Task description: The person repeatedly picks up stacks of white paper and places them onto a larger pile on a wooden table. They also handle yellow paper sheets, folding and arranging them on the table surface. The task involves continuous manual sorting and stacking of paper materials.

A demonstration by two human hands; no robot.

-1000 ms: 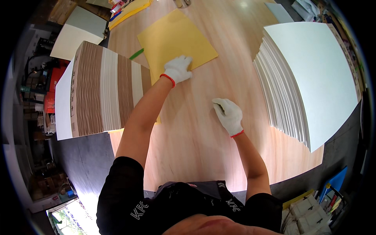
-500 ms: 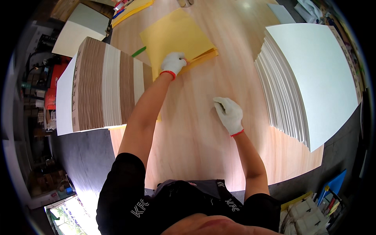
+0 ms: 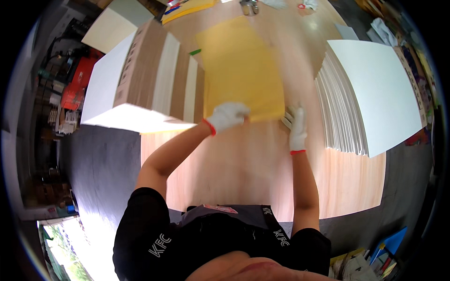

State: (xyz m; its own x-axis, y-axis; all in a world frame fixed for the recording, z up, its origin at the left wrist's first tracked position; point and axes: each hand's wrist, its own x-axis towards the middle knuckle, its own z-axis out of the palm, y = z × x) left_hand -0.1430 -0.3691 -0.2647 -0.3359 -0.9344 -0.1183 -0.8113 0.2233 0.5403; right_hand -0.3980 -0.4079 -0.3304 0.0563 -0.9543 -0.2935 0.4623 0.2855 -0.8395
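Observation:
My left hand (image 3: 229,116), in a white knit glove with a red cuff, grips the near edge of a yellow sheet (image 3: 243,75), slightly blurred by motion. That sheet spans the table between two board stacks. Beside its near right corner is my gloved right hand (image 3: 297,129), fingers stretched and spread, holding nothing; whether it touches the sheet I cannot tell. A thin green item (image 3: 195,52) shows at the sheet's left edge, next to the left stack.
A tall stack of brown and white boards (image 3: 161,70) stands on the left, with a stack of white sheets (image 3: 375,89) on the right. Across the far side of the wooden table (image 3: 262,187) are more yellow sheets (image 3: 190,10), a metal object (image 3: 249,6) and a white glove (image 3: 308,4).
My left hand has drawn the yellow sheet toward me. My right hand has shifted right and its fingers have opened out. The whole view has moved a little.

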